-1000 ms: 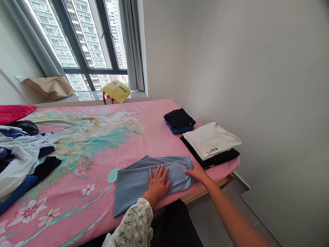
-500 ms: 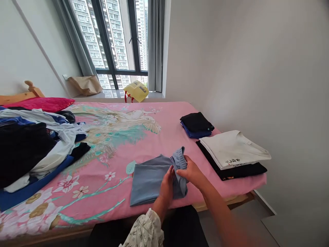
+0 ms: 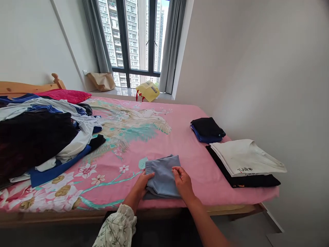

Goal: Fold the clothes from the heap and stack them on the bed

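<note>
A grey-blue garment [image 3: 163,175], folded into a compact rectangle, lies at the bed's front edge with its ribbed waistband at the left side. My left hand [image 3: 142,183] holds its left edge, thumb on top of the cloth. At the right part of the same garment is my right hand [image 3: 182,178], its thumb and fingers pinched together on the fabric.
Loose clothes [image 3: 38,137] are heaped on the left of the pink bed [image 3: 144,147]. On the right lie a black and blue folded stack [image 3: 207,129] and folded white shirts [image 3: 246,157] over black ones. A yellow bag [image 3: 148,91] and paper bag [image 3: 101,81] sit by the window.
The garment's waistband end has been folded over to the left, making it smaller. My left hand has moved from its middle to the left edge. The view has shifted left.
</note>
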A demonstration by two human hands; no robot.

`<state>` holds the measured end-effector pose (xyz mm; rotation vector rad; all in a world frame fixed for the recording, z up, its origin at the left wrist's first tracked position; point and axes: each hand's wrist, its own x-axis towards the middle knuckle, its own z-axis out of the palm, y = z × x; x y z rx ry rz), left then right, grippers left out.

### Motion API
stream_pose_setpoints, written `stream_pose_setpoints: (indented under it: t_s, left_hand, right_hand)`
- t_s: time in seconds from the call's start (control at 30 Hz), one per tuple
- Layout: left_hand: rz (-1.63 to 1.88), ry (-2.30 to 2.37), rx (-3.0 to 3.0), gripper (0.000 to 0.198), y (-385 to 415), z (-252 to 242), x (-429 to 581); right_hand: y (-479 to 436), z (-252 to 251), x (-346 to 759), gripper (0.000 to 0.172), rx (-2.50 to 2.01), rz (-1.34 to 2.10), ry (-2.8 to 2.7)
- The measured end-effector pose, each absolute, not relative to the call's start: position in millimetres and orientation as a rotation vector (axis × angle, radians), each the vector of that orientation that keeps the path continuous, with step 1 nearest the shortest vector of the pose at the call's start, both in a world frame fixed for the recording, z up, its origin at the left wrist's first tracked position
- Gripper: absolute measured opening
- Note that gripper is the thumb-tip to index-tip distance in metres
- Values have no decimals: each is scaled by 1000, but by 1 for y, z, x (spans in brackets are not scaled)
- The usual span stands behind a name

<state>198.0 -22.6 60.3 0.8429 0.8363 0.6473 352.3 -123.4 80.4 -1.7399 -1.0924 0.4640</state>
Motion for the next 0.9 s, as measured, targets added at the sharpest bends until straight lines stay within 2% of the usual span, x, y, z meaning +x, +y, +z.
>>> stream_pose_setpoints:
  t_s: [0.13, 0.3, 0.37, 0.47, 0.63, 0.77, 0.9]
  left_hand:
    - [670, 932, 1036, 49, -11, 49, 197]
    - [860, 1122, 1425, 77, -5, 55, 182]
    - [936, 1118, 1581, 68, -12, 63, 183]
    - [889, 948, 1962, 44, -25, 72, 193]
    - [451, 935, 2742, 56, -33, 59, 203]
    - [202, 1090, 2714, 81, -27, 34, 187]
    - [427, 1186, 2248, 91, -24, 29, 177]
  right_hand:
    - [-135, 79, 355, 36, -1729, 300, -1207]
    - [-131, 56, 332, 46, -1915, 223, -1605]
    - [-129, 49, 326, 47, -2002, 280, -1665]
    - [-124, 54, 325, 38, -2000, 273, -1627]
    - [-100, 65, 347, 43, -1971, 240, -1671]
    - [-76, 44, 385, 57, -2041, 384, -1634]
    - [-67, 22, 413, 68, -2091, 348, -1368]
